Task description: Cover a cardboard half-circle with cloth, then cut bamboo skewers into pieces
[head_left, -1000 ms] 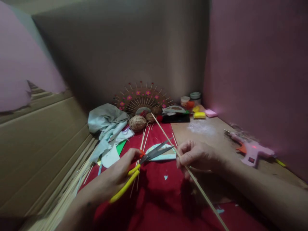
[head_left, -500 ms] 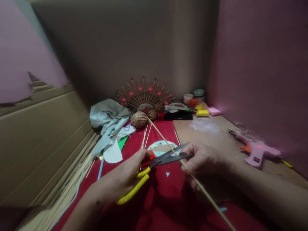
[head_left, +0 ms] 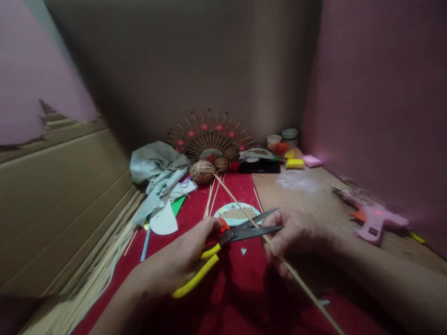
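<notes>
Far left, a brown corrugated cardboard panel (head_left: 63, 177) stands like a side wall, with a bundle of long thin pale sticks (head_left: 87, 284) along its foot, probably stowed there to keep the length out of the way. Next, a crumpled grey-green cloth (head_left: 157, 163) and a white paper scrap with a rounded edge (head_left: 164, 222), likely pushed aside. The left hand (head_left: 185, 251) is closed round yellow-handled scissors with dark metal blades (head_left: 228, 235); handles and blades stand apart, blades aimed right, one on each side of a long thin pale wooden stick (head_left: 307, 289). Behind, a beige twine ball (head_left: 202, 171) sits in front of a brown fan with pink flowers (head_left: 191, 134). A light-rimmed, oval-looking cardboard piece (head_left: 233, 215) lies on the red cloth (head_left: 230, 302) beyond the scissors. The stick slants from near the twine ball down to lower right; the right hand (head_left: 291, 232) pinches it between thumb and fingers just below the blades, presumably to keep it steady there. Blade tips overlap that hand in view; can't tell if they touch it. Far right, a pink glue gun with an orange trigger (head_left: 382, 221) lies on the brown board (head_left: 296, 200), red light showing, apparently parked clear of both hands.
</notes>
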A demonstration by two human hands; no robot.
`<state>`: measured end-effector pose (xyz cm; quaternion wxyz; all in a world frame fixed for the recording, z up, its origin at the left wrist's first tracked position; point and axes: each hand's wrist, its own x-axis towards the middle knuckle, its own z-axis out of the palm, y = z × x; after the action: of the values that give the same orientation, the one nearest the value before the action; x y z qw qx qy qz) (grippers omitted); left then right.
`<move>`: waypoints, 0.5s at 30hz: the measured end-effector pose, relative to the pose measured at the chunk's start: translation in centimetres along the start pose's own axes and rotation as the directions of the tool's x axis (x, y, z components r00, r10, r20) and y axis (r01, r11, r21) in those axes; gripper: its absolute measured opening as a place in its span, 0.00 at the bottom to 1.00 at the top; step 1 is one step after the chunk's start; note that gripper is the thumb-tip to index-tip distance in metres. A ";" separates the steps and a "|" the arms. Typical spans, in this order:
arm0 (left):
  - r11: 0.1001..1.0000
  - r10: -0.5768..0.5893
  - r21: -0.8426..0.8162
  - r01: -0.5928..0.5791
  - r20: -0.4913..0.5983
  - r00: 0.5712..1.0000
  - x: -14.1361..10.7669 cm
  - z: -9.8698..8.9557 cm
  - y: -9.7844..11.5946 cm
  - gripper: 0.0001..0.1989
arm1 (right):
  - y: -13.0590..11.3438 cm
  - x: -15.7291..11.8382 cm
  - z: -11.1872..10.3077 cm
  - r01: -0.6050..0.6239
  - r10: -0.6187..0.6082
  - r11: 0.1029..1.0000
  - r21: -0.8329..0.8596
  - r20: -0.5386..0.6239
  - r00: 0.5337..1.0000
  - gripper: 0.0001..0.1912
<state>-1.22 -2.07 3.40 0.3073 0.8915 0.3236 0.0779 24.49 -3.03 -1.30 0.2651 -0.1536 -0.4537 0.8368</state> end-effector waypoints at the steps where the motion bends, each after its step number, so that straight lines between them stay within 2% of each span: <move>1: 1.000 0.005 0.000 -0.005 0.000 1.000 0.0 0.1 -0.1 0.10 | 0.1 0.0 0.0 0.000 0.000 1.000 0.004 0.005 1.000 0.06; 7: 0.998 -0.053 0.019 0.052 0.002 0.999 0.2 0.4 0.3 0.10 | -0.2 0.0 0.3 -0.005 0.005 1.000 0.023 0.000 1.000 0.04; 11: 0.989 -0.107 0.104 0.102 0.042 0.993 0.1 0.5 1.2 0.10 | -0.3 0.2 0.2 0.023 -0.023 1.000 0.015 0.005 1.000 0.06; 15: 0.974 -0.151 0.168 0.149 -0.003 0.989 -0.1 0.7 1.6 0.09 | 0.1 0.3 -0.5 0.008 -0.008 1.000 0.000 0.007 1.000 0.07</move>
<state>-0.22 -3.37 3.80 0.2375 0.8876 0.3939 0.0226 24.41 -2.56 -1.62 0.2669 -0.1489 -0.4550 0.8364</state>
